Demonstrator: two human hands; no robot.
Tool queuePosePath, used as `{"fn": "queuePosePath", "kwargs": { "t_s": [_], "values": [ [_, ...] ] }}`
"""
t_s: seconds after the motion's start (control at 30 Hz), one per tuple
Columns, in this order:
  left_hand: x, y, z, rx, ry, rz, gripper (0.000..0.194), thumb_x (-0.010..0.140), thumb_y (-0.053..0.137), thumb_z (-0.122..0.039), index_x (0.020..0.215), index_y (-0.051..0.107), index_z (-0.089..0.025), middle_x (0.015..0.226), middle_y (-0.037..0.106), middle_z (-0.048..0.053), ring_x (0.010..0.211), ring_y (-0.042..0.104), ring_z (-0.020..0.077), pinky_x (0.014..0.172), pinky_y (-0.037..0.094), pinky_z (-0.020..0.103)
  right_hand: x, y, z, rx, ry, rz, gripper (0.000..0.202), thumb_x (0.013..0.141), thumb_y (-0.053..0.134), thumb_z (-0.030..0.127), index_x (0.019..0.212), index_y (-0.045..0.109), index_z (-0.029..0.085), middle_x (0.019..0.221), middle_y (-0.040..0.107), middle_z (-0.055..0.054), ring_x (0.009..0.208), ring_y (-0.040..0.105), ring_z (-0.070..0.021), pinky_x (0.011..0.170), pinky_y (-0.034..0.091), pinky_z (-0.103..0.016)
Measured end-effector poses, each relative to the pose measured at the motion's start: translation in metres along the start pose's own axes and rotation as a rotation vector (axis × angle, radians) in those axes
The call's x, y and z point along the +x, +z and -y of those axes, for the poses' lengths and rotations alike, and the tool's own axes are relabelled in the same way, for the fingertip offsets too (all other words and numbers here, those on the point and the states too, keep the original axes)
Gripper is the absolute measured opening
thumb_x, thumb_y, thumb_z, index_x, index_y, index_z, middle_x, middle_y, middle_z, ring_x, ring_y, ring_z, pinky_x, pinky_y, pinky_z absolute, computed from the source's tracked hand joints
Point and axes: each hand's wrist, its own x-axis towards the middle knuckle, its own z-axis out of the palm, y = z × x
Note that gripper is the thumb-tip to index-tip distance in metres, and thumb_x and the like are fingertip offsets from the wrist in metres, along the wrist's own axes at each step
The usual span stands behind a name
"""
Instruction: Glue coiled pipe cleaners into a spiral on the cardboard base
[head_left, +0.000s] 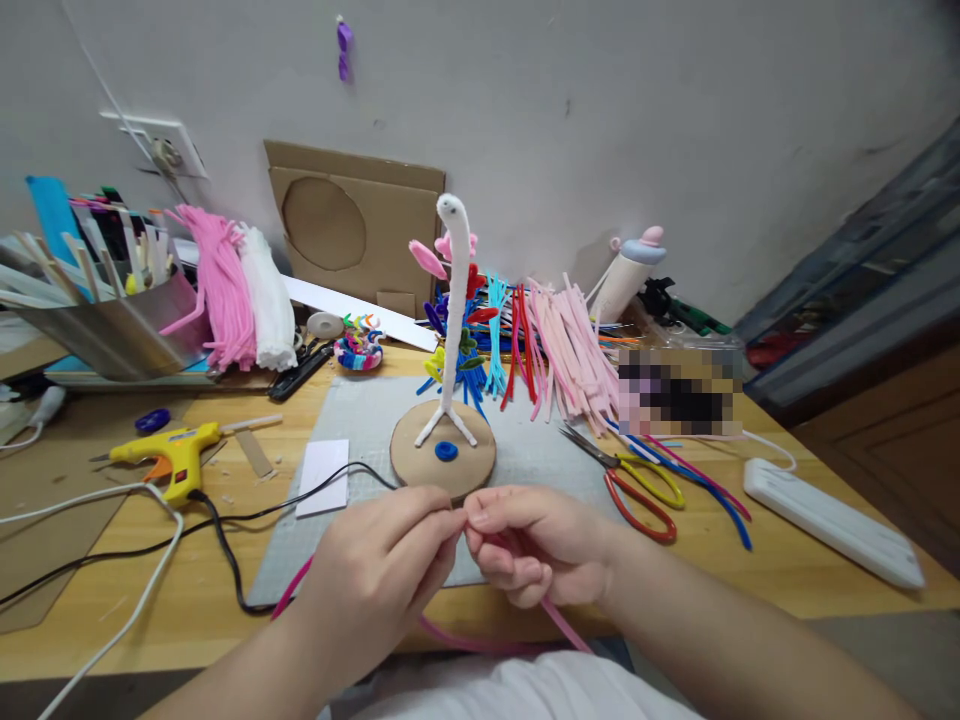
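My left hand (382, 555) and my right hand (529, 540) meet fingertip to fingertip at the front of the table, both pinched closed. Between them runs a pink pipe cleaner (566, 627); it passes through my right hand and loops below, while the pinched part is hidden by fingers. A darker pink length (292, 587) shows left of my left hand. Just beyond the hands is a round cardboard base (405, 455) with a white fuzzy stem (455, 330) standing on forked feet. A small blue coil (446, 451) lies on that base.
On the left lie a yellow glue gun (169, 455) and loose cables. Scissors (637, 480) rest on the right, near a white power strip (832, 525). Pink pipe cleaner bundles (574, 350) and a cardboard panel (397, 210) are toward the wall.
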Motion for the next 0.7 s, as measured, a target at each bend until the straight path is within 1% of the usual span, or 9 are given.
{"fn": "queuePosePath", "kwargs": {
  "t_s": [0.1, 0.23, 0.3, 0.4, 0.47, 0.53, 0.6, 0.63, 0.7],
  "values": [
    [-0.003, 0.003, -0.002, 0.018, 0.020, 0.004, 0.018, 0.082, 0.054, -0.007, 0.096, 0.058, -0.017, 0.090, 0.068, 0.007, 0.078, 0.062, 0.0151, 0.068, 0.048, 0.025, 0.003, 0.000, -0.006, 0.050, 0.047, -0.020, 0.009, 0.075, 0.053, 0.021, 0.068, 0.054, 0.015, 0.049, 0.050, 0.006, 0.034, 0.021, -0.0018, 0.035, 0.013, -0.014],
    [-0.004, 0.008, -0.003, 0.066, -0.009, 0.014, 0.015, 0.083, 0.049, -0.008, 0.085, 0.059, -0.018, 0.080, 0.066, 0.005, 0.069, 0.060, 0.0144, 0.061, 0.046, 0.025, 0.006, 0.007, -0.014, -0.050, -0.117, -0.211, 0.005, 0.071, 0.053, 0.020, 0.067, 0.053, 0.017, 0.048, 0.050, 0.006, 0.035, 0.018, -0.0025, 0.036, 0.012, -0.015],
    [-0.005, 0.009, -0.001, 0.063, -0.006, 0.038, 0.017, 0.084, 0.046, -0.008, 0.083, 0.059, -0.018, 0.077, 0.065, 0.004, 0.066, 0.059, 0.0142, 0.058, 0.044, 0.024, 0.007, 0.010, -0.017, -0.071, -0.156, -0.269, 0.005, 0.070, 0.054, 0.020, 0.066, 0.052, 0.017, 0.048, 0.050, 0.006, 0.036, 0.017, -0.0025, 0.037, 0.011, -0.016],
    [-0.007, 0.010, 0.000, 0.066, 0.038, 0.090, 0.017, 0.084, 0.044, -0.007, 0.079, 0.057, -0.017, 0.073, 0.061, 0.004, 0.063, 0.056, 0.0144, 0.055, 0.040, 0.025, 0.010, 0.010, -0.020, -0.055, -0.090, -0.289, 0.007, 0.068, 0.054, 0.022, 0.065, 0.050, 0.018, 0.047, 0.048, 0.007, 0.036, 0.013, -0.0023, 0.038, 0.009, -0.017],
    [-0.008, 0.012, 0.000, 0.068, 0.020, 0.110, 0.018, 0.083, 0.044, -0.006, 0.073, 0.054, -0.018, 0.067, 0.056, 0.002, 0.058, 0.051, 0.0136, 0.052, 0.035, 0.025, 0.013, 0.009, -0.023, -0.102, -0.078, -0.290, 0.007, 0.068, 0.054, 0.023, 0.066, 0.048, 0.019, 0.047, 0.046, 0.008, 0.036, 0.013, -0.0031, 0.038, 0.009, -0.018],
    [-0.008, 0.014, -0.002, 0.023, -0.080, 0.134, 0.017, 0.079, 0.044, -0.007, 0.068, 0.049, -0.019, 0.062, 0.051, -0.001, 0.054, 0.046, 0.0124, 0.051, 0.031, 0.025, 0.014, 0.007, -0.025, -0.306, -0.193, -0.351, 0.008, 0.070, 0.052, 0.024, 0.066, 0.046, 0.020, 0.047, 0.043, 0.009, 0.038, 0.020, -0.0047, 0.040, 0.014, -0.019],
    [-0.005, 0.015, -0.003, -0.103, -0.276, 0.209, 0.014, 0.073, 0.046, -0.009, 0.064, 0.045, -0.019, 0.060, 0.047, -0.003, 0.055, 0.044, 0.0117, 0.051, 0.029, 0.024, 0.012, 0.006, -0.025, -0.736, -0.432, -0.418, 0.011, 0.071, 0.052, 0.021, 0.062, 0.045, 0.020, 0.050, 0.040, 0.007, 0.045, 0.029, -0.0071, 0.045, 0.020, -0.021],
    [-0.003, 0.016, -0.003, -0.209, -0.412, 0.277, 0.013, 0.070, 0.047, -0.010, 0.062, 0.043, -0.020, 0.059, 0.046, -0.003, 0.056, 0.044, 0.0115, 0.052, 0.028, 0.023, 0.010, 0.006, -0.024, -1.012, -0.560, -0.402, 0.013, 0.072, 0.052, 0.018, 0.061, 0.045, 0.019, 0.053, 0.041, 0.005, 0.049, 0.033, -0.0086, 0.048, 0.022, -0.023],
    [0.001, 0.015, -0.001, -0.468, -0.679, 0.463, 0.012, 0.066, 0.047, -0.013, 0.060, 0.040, -0.020, 0.055, 0.042, -0.005, 0.054, 0.042, 0.0110, 0.050, 0.026, 0.022, 0.002, 0.006, -0.019, -1.538, -0.755, -0.268, 0.014, 0.075, 0.051, 0.014, 0.063, 0.048, 0.019, 0.060, 0.046, 0.002, 0.056, 0.034, -0.0113, 0.051, 0.021, -0.026]
  ]
}}
